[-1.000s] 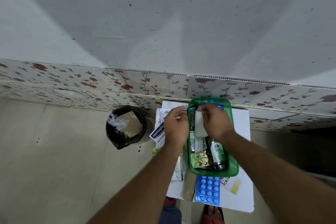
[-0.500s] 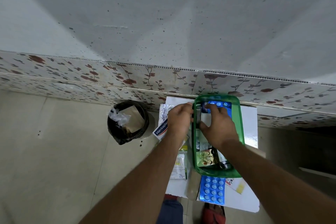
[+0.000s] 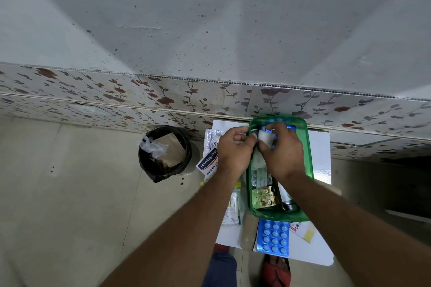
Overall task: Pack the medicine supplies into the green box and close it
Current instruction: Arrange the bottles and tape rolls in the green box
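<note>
The green box (image 3: 309, 158) stands open on a small white table (image 3: 319, 144) against the wall. Inside it lie foil tablet strips (image 3: 264, 198), a white bottle with a dark cap (image 3: 288, 200) and other packets. My right hand (image 3: 283, 154) is over the box's far end and pinches a white roll of gauze (image 3: 264, 138). My left hand (image 3: 234, 152) is at the box's left rim, its fingers curled on the same white roll. A blue blister pack (image 3: 274, 237) lies on the table in front of the box.
A Hansaplast plaster box (image 3: 207, 163) and a silver foil strip (image 3: 211, 137) lie left of my left hand. A cotton-swab packet (image 3: 233, 207) lies left of the box, a paper leaflet (image 3: 303, 232) at the front right. A black bin (image 3: 164, 154) stands on the floor.
My right hand has lifted from pressing items in the box and now pinches the white roll at the far end. My left hand has come to the roll too.
</note>
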